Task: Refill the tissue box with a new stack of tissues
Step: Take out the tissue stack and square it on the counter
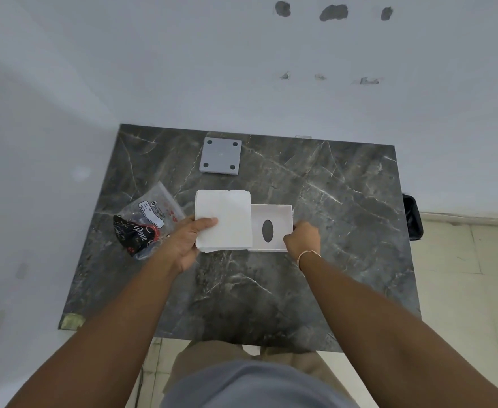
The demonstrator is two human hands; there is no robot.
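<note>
— What is the left hand (187, 240) doing?

— Its grip is closed on the stack of tissues (224, 220), thumb across the top near the lower left corner, fingers underneath. The stack's right edge overlaps the left rim of the tissue box (280, 213).

— And the box itself?

— White, lying upside down and open on the dark marbled surface (315, 290), so the oval dispensing slot (267, 230) shows through its floor. The right hand (302, 238) is curled shut around its near right corner; there is a thin bracelet (309, 254) at that wrist.

— Any writing to read?

— Only on the clear plastic wrapper (150, 219) lying crumpled just left of the stack: its black and red part carries the word "Dove" in white script. A white label above it has print too small to make out.

— Anything else there?

— A grey square plate (220, 156) with four dark round pads at its corners, lying flat near the far edge, well apart from the box.
</note>
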